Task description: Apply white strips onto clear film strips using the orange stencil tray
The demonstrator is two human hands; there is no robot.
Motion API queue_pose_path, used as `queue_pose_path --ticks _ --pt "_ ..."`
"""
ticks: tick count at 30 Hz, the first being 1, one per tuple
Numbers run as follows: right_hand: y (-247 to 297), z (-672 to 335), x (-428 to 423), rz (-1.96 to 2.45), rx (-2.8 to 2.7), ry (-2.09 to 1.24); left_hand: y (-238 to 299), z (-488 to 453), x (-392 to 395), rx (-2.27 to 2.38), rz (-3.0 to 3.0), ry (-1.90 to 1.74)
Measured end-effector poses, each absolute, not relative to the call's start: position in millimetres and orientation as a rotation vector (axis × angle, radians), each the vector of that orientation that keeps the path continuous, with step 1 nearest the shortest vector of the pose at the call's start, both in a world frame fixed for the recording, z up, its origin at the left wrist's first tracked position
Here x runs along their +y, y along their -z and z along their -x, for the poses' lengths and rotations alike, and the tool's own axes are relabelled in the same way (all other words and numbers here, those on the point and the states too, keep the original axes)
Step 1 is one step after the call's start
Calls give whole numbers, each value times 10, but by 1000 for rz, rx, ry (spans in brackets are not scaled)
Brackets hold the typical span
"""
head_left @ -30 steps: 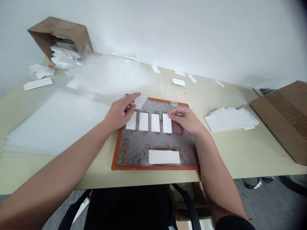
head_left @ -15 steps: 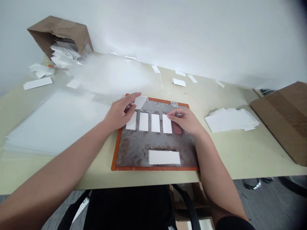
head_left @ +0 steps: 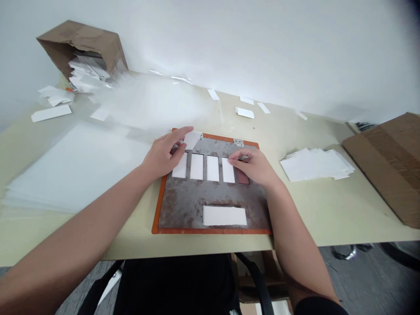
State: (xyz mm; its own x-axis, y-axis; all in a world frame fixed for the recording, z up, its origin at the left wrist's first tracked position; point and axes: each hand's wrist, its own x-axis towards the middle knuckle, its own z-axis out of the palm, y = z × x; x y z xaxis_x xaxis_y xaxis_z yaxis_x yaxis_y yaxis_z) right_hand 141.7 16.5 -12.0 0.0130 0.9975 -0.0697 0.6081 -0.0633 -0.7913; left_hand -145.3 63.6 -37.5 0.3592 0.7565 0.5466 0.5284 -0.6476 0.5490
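White paper strips [head_left: 197, 166], four side by side, lie in slots across a rust-mottled metal plate with an orange rim [head_left: 213, 192]. Clear plastic sheets [head_left: 75, 166] lie left of it. The left hand [head_left: 160, 155], half-curled, is at a small white card [head_left: 192, 140] on the plate's top edge; whether it grips, I cannot tell. The right hand [head_left: 252, 166], also half-closed, has its fingertips [head_left: 231, 161] on the fourth strip. A loose stack of white cards [head_left: 315, 165] sits further right on the cream table [head_left: 328, 210].
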Motion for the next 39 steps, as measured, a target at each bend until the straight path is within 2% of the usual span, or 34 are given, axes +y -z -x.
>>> queue_pose_path --ticks 7,11,17,23,29,34,39 --pt "-14 -1413 77 1760 -1641 -986 348 1448 619 1144 -2380 -1147" --pt "-44 -1374 30 1579 -1810 -727 337 1443 619 1112 -2576 -1177" --pt "-120 -1161 -80 1219 -1929 -462 244 1342 470 700 -2931 -1282" --pt "-178 -1046 -152 1232 -1919 -593 180 1216 276 571 -2917 -1263" --pt "-204 -1419 -69 1391 -1531 -837 205 1303 357 807 -2802 -1037" --pt "-124 -1868 74 1578 -1481 -1163 218 1355 410 1004 -2663 -902" --pt "-8 -2006 149 1621 -1384 -1286 213 1351 431 1102 -2495 -843"
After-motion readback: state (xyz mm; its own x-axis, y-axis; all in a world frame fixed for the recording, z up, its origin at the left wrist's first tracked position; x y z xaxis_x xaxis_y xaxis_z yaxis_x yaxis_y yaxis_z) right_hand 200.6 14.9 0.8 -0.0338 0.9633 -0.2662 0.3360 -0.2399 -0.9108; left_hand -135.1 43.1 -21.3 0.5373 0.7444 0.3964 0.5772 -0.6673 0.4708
